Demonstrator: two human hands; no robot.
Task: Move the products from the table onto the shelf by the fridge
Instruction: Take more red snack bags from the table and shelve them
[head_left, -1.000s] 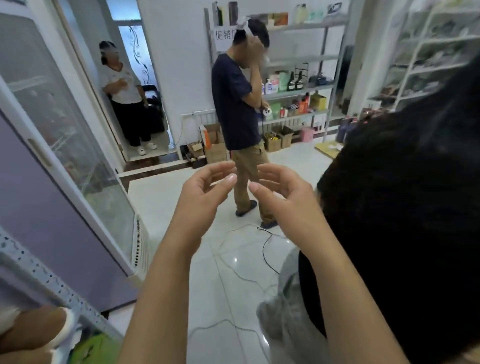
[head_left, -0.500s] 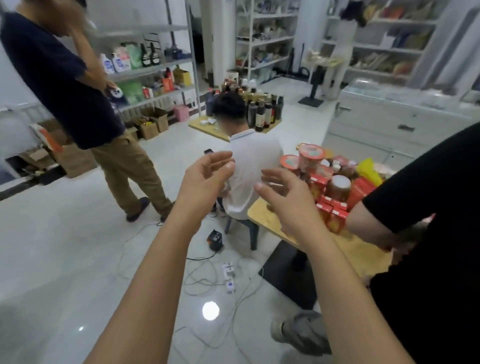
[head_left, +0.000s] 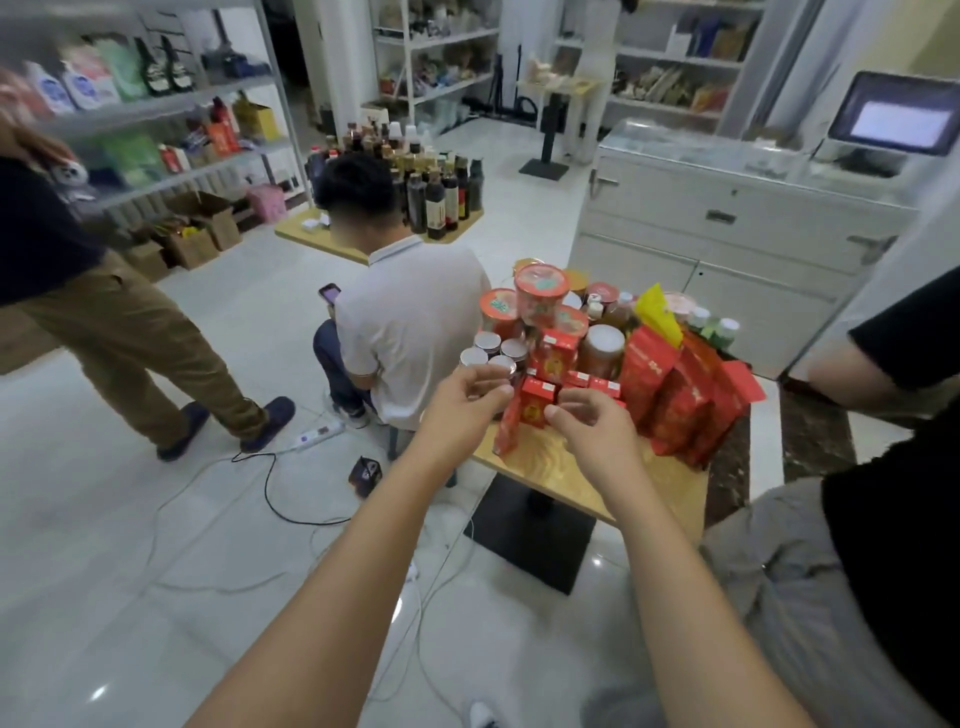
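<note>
Both hands are being held out over the near left corner of the wooden table (head_left: 571, 470), where the products are being kept in a tight crowd. The left hand (head_left: 462, 402) is being held with its fingers bent and the fingertips drawn toward the thumb, just beside a small red box (head_left: 537, 402) standing upright at the table's near edge. The right hand (head_left: 592, 423) is being held at the box's other side, thumb and bent fingers turned toward it. Whether either hand is gripping the box or only nearing it cannot be told, as the fingertips are being blurred against the red card. The box is being shown as a red carton with a white label on top and yellow-gold print on its front. Further in on the table, more red boxes (head_left: 558, 353) of the same kind are being shown stacked, silver-lidded jars (head_left: 488, 349) grouped toward the table's left edge, and clear tubs with red lids (head_left: 540, 291) piled at its far side. Tall red pouches (head_left: 675, 400) are being shown lined up along the table's right half, with a yellow packet (head_left: 657, 314) rising behind them and an amber jar with a pale lid (head_left: 602, 348) near the table's middle.
</note>
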